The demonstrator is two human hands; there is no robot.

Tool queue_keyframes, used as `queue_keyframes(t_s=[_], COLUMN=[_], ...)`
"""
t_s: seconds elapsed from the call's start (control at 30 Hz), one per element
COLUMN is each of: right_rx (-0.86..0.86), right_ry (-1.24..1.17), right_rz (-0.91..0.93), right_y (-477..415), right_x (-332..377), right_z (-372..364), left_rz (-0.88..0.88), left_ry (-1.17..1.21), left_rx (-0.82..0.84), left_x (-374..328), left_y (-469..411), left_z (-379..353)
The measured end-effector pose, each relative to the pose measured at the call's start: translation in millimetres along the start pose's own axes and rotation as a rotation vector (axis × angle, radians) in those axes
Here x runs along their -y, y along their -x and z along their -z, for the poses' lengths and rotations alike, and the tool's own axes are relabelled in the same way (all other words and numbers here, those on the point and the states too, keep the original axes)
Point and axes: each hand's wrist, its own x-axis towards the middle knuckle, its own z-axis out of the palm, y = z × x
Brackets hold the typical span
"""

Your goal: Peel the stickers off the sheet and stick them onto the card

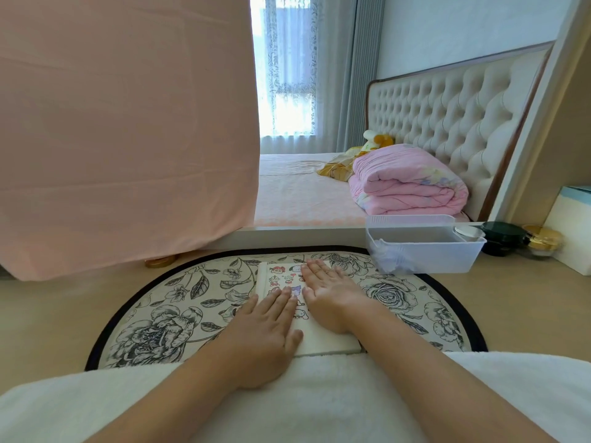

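Hands?
– Both spread flat, fingers straight: left hand (pixel 265 327) on the near left of the card (pixel 323 342), right hand (pixel 326 295) on its right.
Card?
– On the flowered mat (pixel 179 302), mid counter (pixel 48 314), stickers (pixel 281 278) showing between the hands.

Daylit lace-curtained window (pixel 287 75) at 12 o'clock, grey drape (pixel 358 75) beside it. Pink cloth (pixel 128 123) hangs at 10 o'clock. Bed (pixel 303 193) at 1 o'clock with cream tufted headboard (pixel 447 107), folded pink quilt (pixel 406 187), plush toy (pixel 375 140). White wall (pixel 463 20) above.
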Motion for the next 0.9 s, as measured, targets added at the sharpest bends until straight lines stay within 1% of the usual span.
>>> queue_keyframes(t_s=[0.1, 0.17, 0.23, 0.3, 0.4, 0.57, 0.63, 0.67, 0.73, 0.83, 0.9], right_rx=[-0.041, -0.061, -0.027, -0.006, -0.001, 0.043, 0.025, -0.005, -0.055, -0.011, 0.017], right_ry=[0.058, 0.085, 0.033, -0.003, 0.000, 0.049, 0.072, 0.090, 0.096, 0.034, 0.002], right_rz=[-0.018, 0.026, 0.095, 0.123, 0.082, -0.059, -0.105, -0.088, 0.003, 0.125, 0.122], right_y=[2.4, 9.5, 20.9, 31.9, 43.9, 69.7, 76.6, 76.5, 70.5, 57.1, 54.3], right_x=[3.0, 7.8, 11.5, 9.7, 2.0, -19.9, -25.7, -23.7, -10.3, 15.8, 19.3], right_z=[2.2, 1.9, -2.9, -7.9, -9.3, -6.6, -5.5, -5.0, -4.1, -7.3, -9.3], left_rz=[-0.005, -0.005, 0.000, -0.001, -0.003, -0.005, -0.011, -0.013, -0.015, -0.009, -0.005], left_ry=[0.017, 0.034, 0.043, 0.035, 0.044, 0.059, 0.066, 0.076, 0.083, 0.103, 0.106], left_rx=[-0.002, -0.016, -0.037, -0.045, -0.044, -0.034, -0.038, -0.042, -0.056, -0.076, -0.078], left_x=[0.1, -0.5, -0.8, -0.9, -0.5, -1.3, -0.9, -0.6, -0.9, -0.2, -0.3], left_y=[1.6, 1.3, 2.2, 3.9, 5.3, 7.2, 7.3, 7.0, 5.3, 4.3, 5.1], left_z=[0.6, -0.2, -2.1, -3.0, -2.3, -1.1, -0.7, -1.0, -2.4, -5.2, -5.0])
